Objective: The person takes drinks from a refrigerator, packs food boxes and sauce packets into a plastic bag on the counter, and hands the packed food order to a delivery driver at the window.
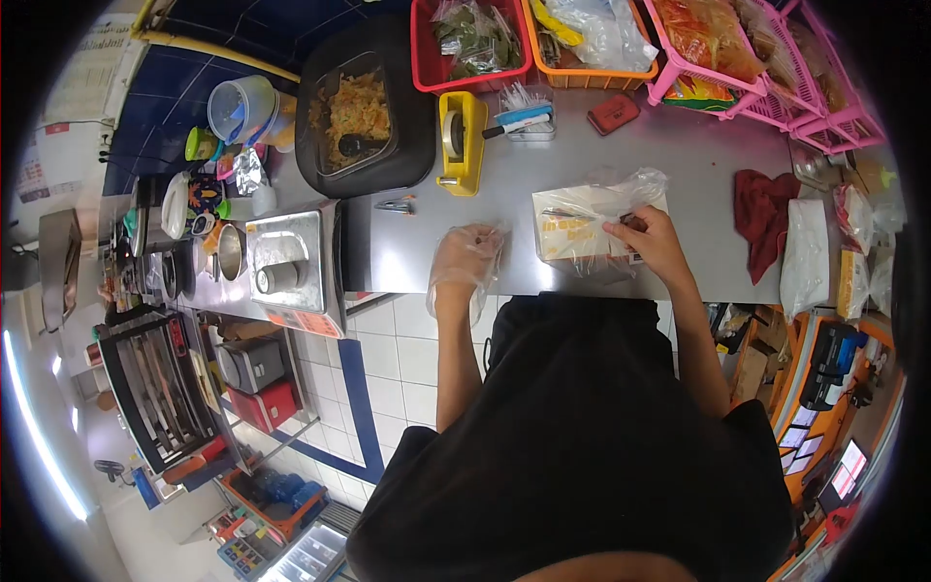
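Note:
My left hand [467,256] is inside a loose clear plastic glove, low over the steel counter. Its fingers look curled in; whether anything is in them is hidden. To its right lies a white box with yellow lettering [567,233], with thin clear plastic [635,189] crumpled over its top and front. My bare right hand [648,241] is at the box's right end, thumb and fingers pinched together on the clear plastic, which looks like a disposable glove. Left of my gloved hand lie a few small metal pieces [396,206].
A yellow tape dispenser [462,145] and a pen holder [527,112] stand behind. Further left are a black pan of food [364,112] and a scale [291,257]. Red [470,82], orange [592,73] and pink baskets [756,107] line the back; a dark red cloth [763,218] lies right.

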A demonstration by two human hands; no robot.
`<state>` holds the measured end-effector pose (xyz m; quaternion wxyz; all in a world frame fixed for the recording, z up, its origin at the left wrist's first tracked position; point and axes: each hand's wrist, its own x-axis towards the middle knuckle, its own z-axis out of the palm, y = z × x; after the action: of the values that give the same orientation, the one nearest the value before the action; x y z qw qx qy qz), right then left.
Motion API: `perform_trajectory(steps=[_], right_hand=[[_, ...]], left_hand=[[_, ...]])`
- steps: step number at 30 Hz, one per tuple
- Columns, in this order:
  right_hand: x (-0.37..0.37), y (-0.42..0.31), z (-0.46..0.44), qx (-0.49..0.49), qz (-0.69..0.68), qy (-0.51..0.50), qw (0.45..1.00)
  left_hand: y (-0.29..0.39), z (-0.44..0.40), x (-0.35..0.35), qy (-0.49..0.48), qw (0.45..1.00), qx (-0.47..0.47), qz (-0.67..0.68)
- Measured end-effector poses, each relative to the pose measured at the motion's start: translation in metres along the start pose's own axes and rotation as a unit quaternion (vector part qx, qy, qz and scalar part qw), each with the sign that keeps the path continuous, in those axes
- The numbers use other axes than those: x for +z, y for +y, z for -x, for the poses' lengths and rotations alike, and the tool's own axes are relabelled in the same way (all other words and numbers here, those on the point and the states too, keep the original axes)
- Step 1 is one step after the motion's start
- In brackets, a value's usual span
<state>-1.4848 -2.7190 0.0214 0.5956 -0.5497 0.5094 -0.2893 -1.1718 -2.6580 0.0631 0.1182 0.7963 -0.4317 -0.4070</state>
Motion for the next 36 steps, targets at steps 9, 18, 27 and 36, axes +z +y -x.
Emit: perform_trajectory(steps=[9,18,27,36], right_hand=[[0.0,-0.004,0.0,0.007,-0.005,-0.005,1.0],[0.0,-0.004,0.001,0.0,-0.003,-0.004,1.0],[0.0,0.0,0.0,-0.023,0.015,-0.002,1.0],[-0.001,-0.002,-0.001,-0.004,0.006,-0.005,1.0]], left_hand=[[-0.015,-0.001,0.004,0.127,0.967,0.164,-0.145],[-0.026,0.002,0.02,0.236,0.924,0.241,-0.181],[-0.06,-0.011,0.018,0.141,0.963,0.187,0.135],[-0.052,0.016,-0.021,-0.001,0.926,0.085,0.368]])
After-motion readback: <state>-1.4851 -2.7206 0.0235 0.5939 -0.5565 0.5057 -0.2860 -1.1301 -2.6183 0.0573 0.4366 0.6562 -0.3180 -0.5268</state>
